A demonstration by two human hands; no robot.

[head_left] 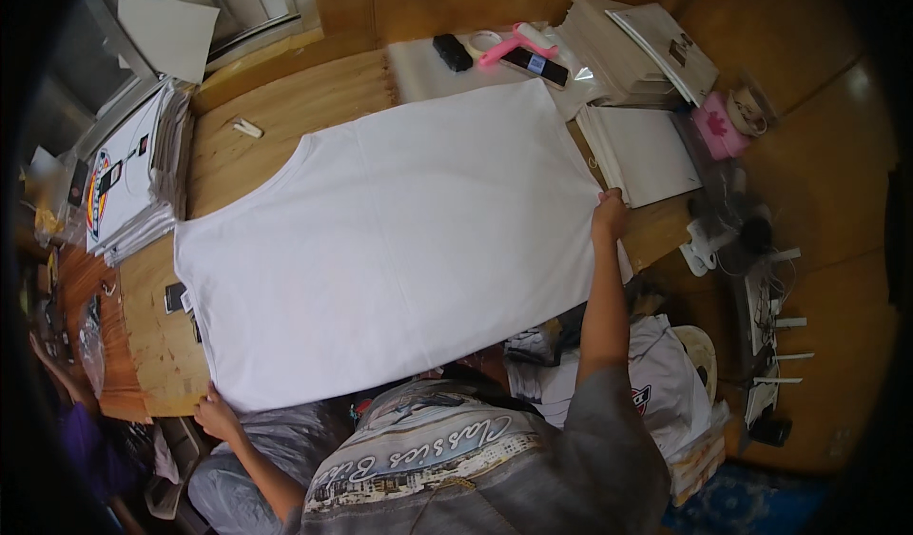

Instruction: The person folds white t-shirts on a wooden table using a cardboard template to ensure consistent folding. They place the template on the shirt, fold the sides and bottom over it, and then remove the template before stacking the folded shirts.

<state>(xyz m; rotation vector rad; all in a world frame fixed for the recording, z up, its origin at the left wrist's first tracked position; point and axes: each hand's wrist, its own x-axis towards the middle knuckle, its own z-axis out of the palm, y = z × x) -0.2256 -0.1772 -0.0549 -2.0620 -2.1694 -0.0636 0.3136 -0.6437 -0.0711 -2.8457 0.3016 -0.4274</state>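
Observation:
A white shirt lies spread sideways over the wooden table, its near long edge hanging at the table's front. Its curved, cut-in edge faces the upper left, and a small label shows at its left side. My left hand pinches the shirt's near left corner, fingers closed on the cloth. On the far right side, my right hand grips the shirt's right edge, also closed. The cloth between both hands is fairly flat, with faint creases. A dark object peeks out beside the label, partly covered.
Stacked bagged garments stand at the left, and white packages at the right. Beyond the shirt lie a pink-handled lint roller, a phone and a tape roll. Another person's arm shows at far left.

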